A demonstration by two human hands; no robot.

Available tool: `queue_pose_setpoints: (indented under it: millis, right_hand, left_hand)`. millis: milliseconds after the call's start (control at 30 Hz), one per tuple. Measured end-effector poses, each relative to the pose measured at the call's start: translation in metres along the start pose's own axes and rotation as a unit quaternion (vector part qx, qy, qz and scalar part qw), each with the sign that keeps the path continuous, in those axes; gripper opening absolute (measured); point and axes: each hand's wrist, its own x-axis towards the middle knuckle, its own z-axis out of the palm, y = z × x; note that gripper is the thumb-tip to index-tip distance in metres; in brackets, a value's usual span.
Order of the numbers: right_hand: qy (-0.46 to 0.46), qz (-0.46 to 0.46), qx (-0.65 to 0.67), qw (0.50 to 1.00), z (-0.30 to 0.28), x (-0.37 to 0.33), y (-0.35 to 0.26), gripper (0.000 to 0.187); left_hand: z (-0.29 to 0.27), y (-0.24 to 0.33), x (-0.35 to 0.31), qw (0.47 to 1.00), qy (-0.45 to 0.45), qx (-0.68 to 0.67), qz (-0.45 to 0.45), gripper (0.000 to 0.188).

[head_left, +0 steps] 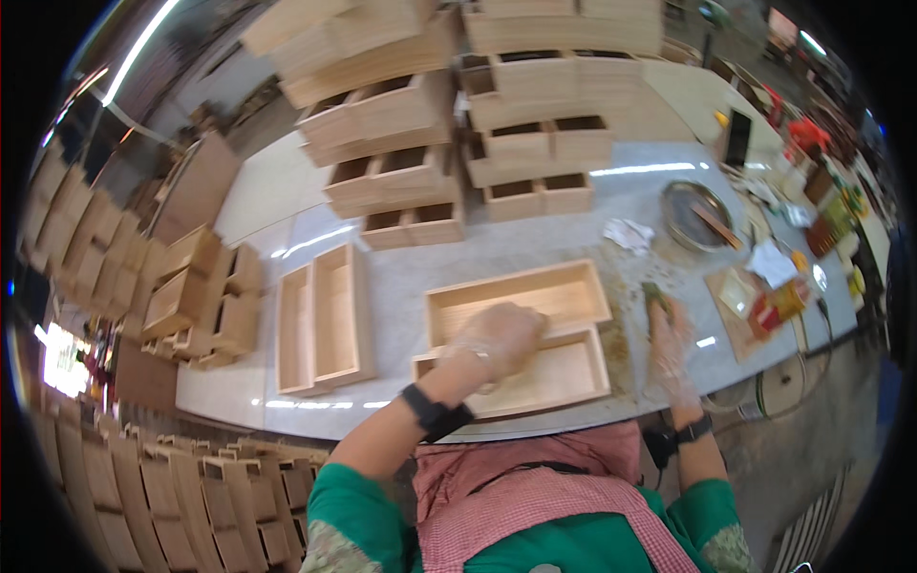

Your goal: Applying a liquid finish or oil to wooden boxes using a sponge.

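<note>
A pale two-compartment wooden box (564, 271) lies near the table's front edge, its two halves offset from each other. My left hand (497, 339), in a clear thin glove, is closed over the middle wall between the compartments; its fingertips are partly hidden. To the right of the box, my right hand (669, 349), also gloved, is closed low over the tabletop. A small dark greenish piece (653, 292), perhaps a pad or cloth, shows at its fingertips. The table around that hand has brownish smears.
Another two-compartment box (336, 320) sits on the left. Tall box stacks (401, 158) (535, 143) stand behind. At right are a metal bowl (676, 224) with a wooden-handled tool, crumpled white paper (628, 235), a board (731, 310) and clutter. More boxes (196, 286) are piled at far left.
</note>
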Motion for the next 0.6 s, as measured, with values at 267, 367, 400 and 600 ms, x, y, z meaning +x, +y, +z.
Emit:
queue_pose_setpoints:
  millis: [267,367,400,600]
  right_hand:
    - [-0.059,0.102,0.144,0.983,0.015,0.017,-0.038,0.033]
    - [-0.085,0.187,0.3,0.932,0.049,0.017,-0.02,0.042]
    - [-0.088,0.188,0.298,0.932,0.055,0.018,-0.023,0.042]
    - [-0.147,0.304,0.538,0.772,0.06,0.02,-0.07,0.05]
  left_hand:
    - [0.0,-0.034,-0.081,0.983,0.178,0.035,-0.003,0.049]
    - [0.019,-0.043,-0.088,0.967,0.251,-0.027,-0.013,0.06]
    - [0.025,-0.045,-0.089,0.958,0.259,-0.12,-0.038,0.063]
    - [0.045,-0.06,-0.086,0.906,0.279,-0.315,-0.051,0.047]
